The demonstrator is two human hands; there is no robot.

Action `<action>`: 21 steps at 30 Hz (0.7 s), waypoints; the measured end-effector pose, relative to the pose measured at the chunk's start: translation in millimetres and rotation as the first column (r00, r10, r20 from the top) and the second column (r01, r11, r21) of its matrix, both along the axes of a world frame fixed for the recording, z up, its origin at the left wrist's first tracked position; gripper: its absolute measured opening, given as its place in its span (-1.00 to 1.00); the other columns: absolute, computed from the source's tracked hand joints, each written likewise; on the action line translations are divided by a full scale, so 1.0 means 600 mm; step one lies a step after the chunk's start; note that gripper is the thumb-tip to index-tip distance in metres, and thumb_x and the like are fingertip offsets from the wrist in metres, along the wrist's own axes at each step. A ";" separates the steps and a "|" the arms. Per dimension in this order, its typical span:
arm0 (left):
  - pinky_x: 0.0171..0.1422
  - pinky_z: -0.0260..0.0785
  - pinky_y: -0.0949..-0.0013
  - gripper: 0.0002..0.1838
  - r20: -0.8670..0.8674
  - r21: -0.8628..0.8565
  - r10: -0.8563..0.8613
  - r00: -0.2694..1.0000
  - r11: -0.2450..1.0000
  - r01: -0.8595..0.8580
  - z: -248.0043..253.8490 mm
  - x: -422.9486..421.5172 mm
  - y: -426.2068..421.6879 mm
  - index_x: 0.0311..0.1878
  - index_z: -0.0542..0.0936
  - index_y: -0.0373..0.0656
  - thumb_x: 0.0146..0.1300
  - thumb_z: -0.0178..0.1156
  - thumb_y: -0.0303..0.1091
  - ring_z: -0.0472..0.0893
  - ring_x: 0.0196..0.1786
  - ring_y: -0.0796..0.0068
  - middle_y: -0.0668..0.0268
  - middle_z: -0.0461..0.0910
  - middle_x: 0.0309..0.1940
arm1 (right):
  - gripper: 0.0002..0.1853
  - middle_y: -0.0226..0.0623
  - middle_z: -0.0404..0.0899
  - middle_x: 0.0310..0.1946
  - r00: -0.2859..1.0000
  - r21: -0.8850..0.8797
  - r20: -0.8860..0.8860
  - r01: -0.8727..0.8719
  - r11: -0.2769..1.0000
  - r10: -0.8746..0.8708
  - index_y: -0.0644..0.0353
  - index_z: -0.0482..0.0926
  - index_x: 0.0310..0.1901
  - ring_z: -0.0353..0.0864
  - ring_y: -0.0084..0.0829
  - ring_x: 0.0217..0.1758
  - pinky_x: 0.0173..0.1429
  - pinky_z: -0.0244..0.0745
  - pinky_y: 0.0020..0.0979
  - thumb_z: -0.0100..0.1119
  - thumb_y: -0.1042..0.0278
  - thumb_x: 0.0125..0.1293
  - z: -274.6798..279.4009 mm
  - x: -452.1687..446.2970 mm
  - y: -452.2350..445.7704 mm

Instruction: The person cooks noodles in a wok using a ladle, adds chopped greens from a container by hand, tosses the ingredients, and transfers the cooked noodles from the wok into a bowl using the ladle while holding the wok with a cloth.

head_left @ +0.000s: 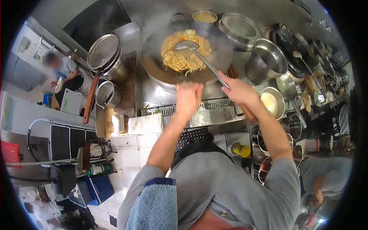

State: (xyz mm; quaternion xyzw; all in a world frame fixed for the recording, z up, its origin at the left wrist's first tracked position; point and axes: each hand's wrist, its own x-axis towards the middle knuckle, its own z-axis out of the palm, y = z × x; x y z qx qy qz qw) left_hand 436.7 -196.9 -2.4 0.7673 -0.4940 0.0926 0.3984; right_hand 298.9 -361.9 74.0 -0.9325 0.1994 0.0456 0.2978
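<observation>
Wok [153, 63]: dark metal, round, wide, set along the near edge of the steel stove [143, 90]. Noodles [176, 63], thick, glossy and tangled, lie in its middle. Ladle [186, 46]: rounded metal bowl, long straight handle; bowl on the noodles, handle slanting over the near rim. Right hand [239, 92]: closed round the handle, forearm angled inward. Left hand [188, 96]: fingers curled down at the near rim, knuckles up, forearm extended forward; grip underneath hidden, cannot tell how tightly closed.
</observation>
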 end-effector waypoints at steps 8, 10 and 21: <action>-0.17 0.28 0.03 -0.74 0.008 -0.045 0.025 1.000 0.999 -0.024 0.034 -0.007 0.027 -0.54 0.55 -0.23 0.22 0.23 -0.32 0.49 -0.38 -0.02 0.09 0.55 -0.53 | -0.30 -0.18 0.48 -0.58 0.993 0.162 0.048 0.102 0.982 -0.111 -0.05 0.08 0.48 0.47 -0.41 -0.70 -0.51 0.46 -0.32 0.09 0.34 0.33 0.074 -0.090 0.066; -0.12 0.24 0.03 -0.75 -0.036 -0.038 -0.007 0.999 0.999 0.006 0.026 0.020 0.021 -0.54 0.56 -0.19 0.21 0.22 -0.28 0.51 -0.32 0.01 0.11 0.55 -0.53 | -0.30 -0.14 0.49 -0.60 0.988 0.307 -0.113 0.136 0.942 -0.106 -0.04 0.07 0.48 0.53 -0.37 -0.65 -0.44 0.49 -0.29 0.09 0.34 0.34 0.123 -0.118 0.071; -0.12 0.24 0.10 -0.80 -0.038 -0.047 -0.034 0.999 0.998 0.032 -0.027 -0.037 0.062 -0.49 0.58 -0.21 0.22 0.22 -0.34 0.48 -0.34 0.11 0.14 0.53 -0.52 | -0.32 0.11 0.58 -0.43 0.993 0.065 0.085 0.079 0.995 -0.085 0.01 0.10 0.45 0.53 0.10 -0.42 -0.20 0.45 -0.13 0.07 0.37 0.32 -0.001 -0.020 0.050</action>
